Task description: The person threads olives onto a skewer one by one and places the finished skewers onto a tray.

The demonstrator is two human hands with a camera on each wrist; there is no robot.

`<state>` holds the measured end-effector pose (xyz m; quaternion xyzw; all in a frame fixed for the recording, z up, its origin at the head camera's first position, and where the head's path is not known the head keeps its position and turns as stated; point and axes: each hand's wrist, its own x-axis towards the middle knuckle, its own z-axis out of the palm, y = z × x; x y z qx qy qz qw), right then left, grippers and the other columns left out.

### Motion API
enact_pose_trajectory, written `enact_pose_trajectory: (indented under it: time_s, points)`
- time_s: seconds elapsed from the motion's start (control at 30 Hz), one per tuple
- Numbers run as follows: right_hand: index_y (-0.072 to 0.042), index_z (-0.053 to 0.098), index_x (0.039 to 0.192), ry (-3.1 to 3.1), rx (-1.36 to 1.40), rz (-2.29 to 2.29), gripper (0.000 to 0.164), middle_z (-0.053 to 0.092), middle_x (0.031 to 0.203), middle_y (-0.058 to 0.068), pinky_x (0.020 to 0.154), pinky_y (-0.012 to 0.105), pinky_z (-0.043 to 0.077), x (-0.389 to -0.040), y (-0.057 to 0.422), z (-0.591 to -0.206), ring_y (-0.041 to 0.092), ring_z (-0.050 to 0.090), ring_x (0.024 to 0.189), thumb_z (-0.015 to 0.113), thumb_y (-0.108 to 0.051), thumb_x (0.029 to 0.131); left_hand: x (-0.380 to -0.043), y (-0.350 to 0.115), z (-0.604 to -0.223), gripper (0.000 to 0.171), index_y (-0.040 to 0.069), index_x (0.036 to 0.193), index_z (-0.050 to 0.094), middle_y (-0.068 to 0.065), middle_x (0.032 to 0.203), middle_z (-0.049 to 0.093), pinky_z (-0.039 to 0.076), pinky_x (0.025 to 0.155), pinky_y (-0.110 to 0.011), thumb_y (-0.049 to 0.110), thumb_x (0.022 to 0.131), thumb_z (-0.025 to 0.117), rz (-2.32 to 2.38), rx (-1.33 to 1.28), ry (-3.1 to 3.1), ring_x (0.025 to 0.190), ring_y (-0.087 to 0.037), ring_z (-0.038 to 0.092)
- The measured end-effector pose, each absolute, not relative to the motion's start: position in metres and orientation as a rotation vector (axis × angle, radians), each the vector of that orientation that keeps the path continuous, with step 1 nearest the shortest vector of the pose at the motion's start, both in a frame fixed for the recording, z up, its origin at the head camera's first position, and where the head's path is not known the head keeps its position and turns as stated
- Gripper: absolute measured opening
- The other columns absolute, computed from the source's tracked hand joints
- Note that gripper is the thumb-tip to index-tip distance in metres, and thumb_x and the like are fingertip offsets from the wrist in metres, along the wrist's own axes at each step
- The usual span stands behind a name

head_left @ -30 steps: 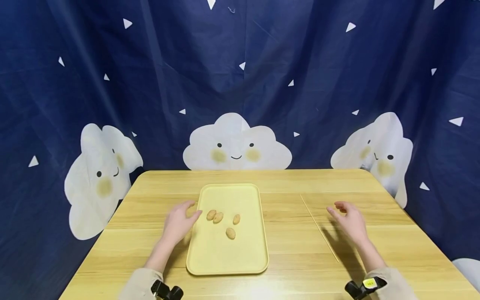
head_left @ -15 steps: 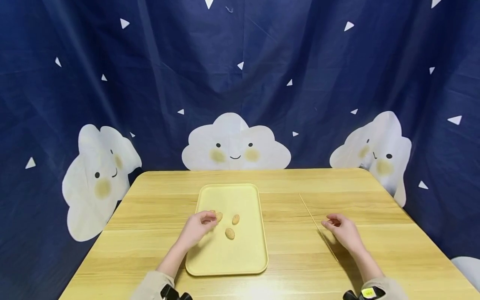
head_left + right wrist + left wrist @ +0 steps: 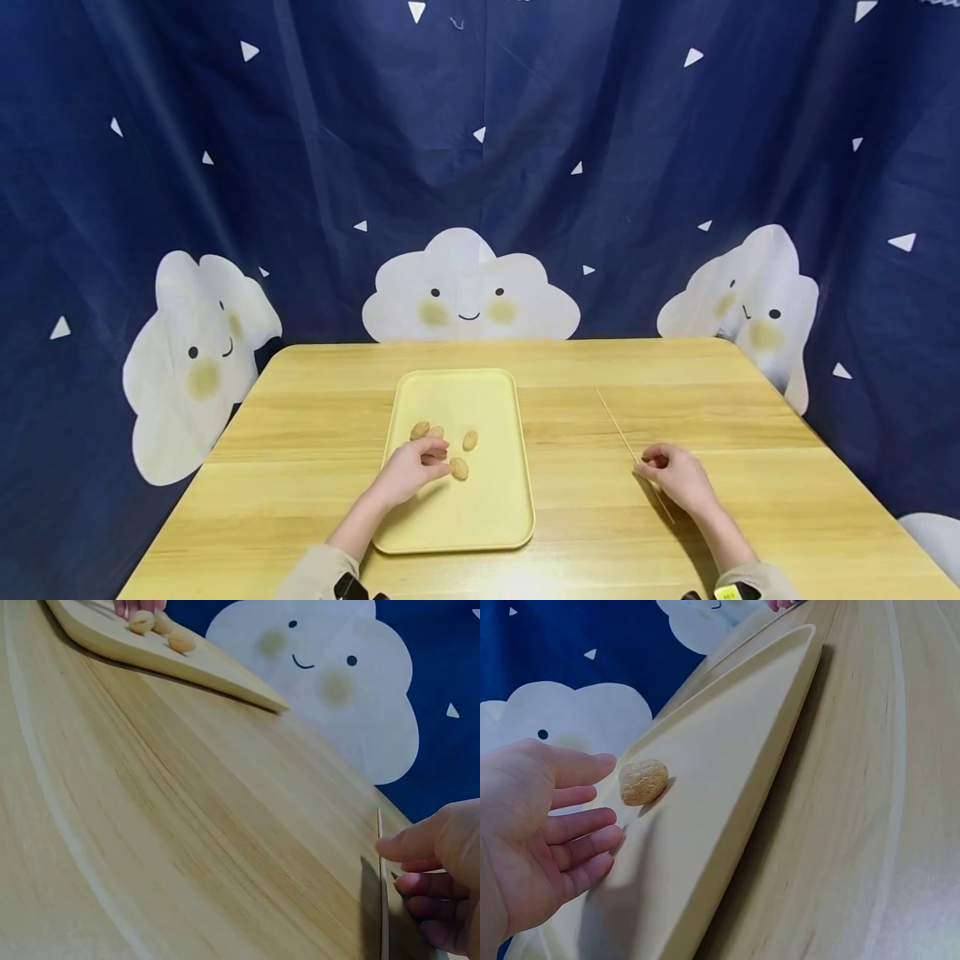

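My left hand (image 3: 408, 477) is over the yellow tray (image 3: 487, 517), its thumb tip right beside a tan, rough-shelled nut (image 3: 460, 468). In the left wrist view the fingers are loosely bent, with a gap between them and that nut (image 3: 643, 782). Three more nuts lie farther back on the tray: one at the left (image 3: 420, 430), a partly covered one (image 3: 437, 432) and another at the right (image 3: 470, 440). On the table, my right hand (image 3: 678, 479) has its thumb tip at a thin wooden skewer (image 3: 615, 427). The fingers (image 3: 431, 885) stay apart from the skewer (image 3: 385, 922).
The wooden table (image 3: 570, 533) carries the tray left of centre and the skewer at the right. Bare tabletop (image 3: 577, 467) separates them. Behind the table hangs a dark blue curtain (image 3: 322, 167) with white clouds (image 3: 472, 287) and triangles.
The left hand has moved right and forward over the tray, down to the front nut. The right hand has moved left and down to the skewer. Nuts and skewer lie as before.
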<state>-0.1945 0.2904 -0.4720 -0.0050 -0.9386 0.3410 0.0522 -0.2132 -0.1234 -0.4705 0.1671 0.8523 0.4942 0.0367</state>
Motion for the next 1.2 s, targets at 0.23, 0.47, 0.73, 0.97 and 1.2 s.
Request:
enact_pose_trajectory:
  time_s: [0.23, 0.47, 0.73, 0.97, 1.2]
  points:
    - [-0.002, 0.063, 0.086, -2.895, 0.000, 0.972, 0.020, 0.055, 0.073, -0.001, 0.061, 0.030, 0.041, -0.193, 0.292, -0.472, 0.014, 0.049, 0.068, 0.073, -0.014, 0.074, -0.218, -0.119, -0.477, 0.037, -0.007, 0.110, 0.060, -0.016, 0.101, 0.064, 0.049, 0.075, -0.032, 0.008, 0.078, 0.071, 1.545, 0.515, 2.581, 0.086, -0.022, 0.057]
    - [-0.004, 0.063, 0.082, -2.888, 0.011, 0.933, 0.014, 0.055, 0.072, 0.000, 0.061, 0.031, 0.040, -0.192, 0.292, -0.471, 0.015, 0.049, 0.068, 0.071, -0.012, 0.074, -0.223, -0.115, -0.481, 0.038, -0.006, 0.111, 0.061, -0.013, 0.102, 0.064, 0.046, 0.073, -0.028, 0.008, 0.077, 0.072, 1.517, 0.515, 2.583, 0.084, -0.018, 0.053]
    - [-0.006, 0.063, 0.077, -2.898, 0.020, 0.898, 0.007, 0.059, 0.073, 0.000, 0.062, 0.033, 0.042, -0.190, 0.292, -0.471, 0.015, 0.051, 0.068, 0.069, -0.010, 0.076, -0.223, -0.109, -0.483, 0.038, -0.006, 0.109, 0.062, -0.016, 0.106, 0.063, 0.047, 0.085, -0.044, 0.013, 0.077, 0.072, 1.500, 0.539, 2.595, 0.095, -0.028, 0.056]
    - [-0.006, 0.063, 0.076, -2.926, -0.010, 0.853, 0.004, 0.059, 0.071, 0.001, 0.062, 0.034, 0.042, -0.189, 0.293, -0.469, 0.016, 0.051, 0.066, 0.066, -0.009, 0.077, -0.221, -0.108, -0.480, 0.034, -0.006, 0.104, 0.065, -0.012, 0.100, 0.064, 0.046, 0.079, -0.035, 0.012, 0.077, 0.072, 1.450, 0.512, 2.625, 0.088, -0.021, 0.054]
    - [-0.006, 0.063, 0.075, -2.939, -0.057, 0.793, 0.004, 0.060, 0.070, 0.002, 0.058, 0.035, 0.043, -0.186, 0.295, -0.467, 0.018, 0.052, 0.064, 0.061, -0.010, 0.076, -0.219, -0.107, -0.477, 0.026, -0.004, 0.097, 0.066, -0.002, 0.085, 0.058, 0.044, 0.069, -0.028, 0.009, 0.075, 0.072, 1.432, 0.528, 2.612, 0.077, -0.015, 0.050]
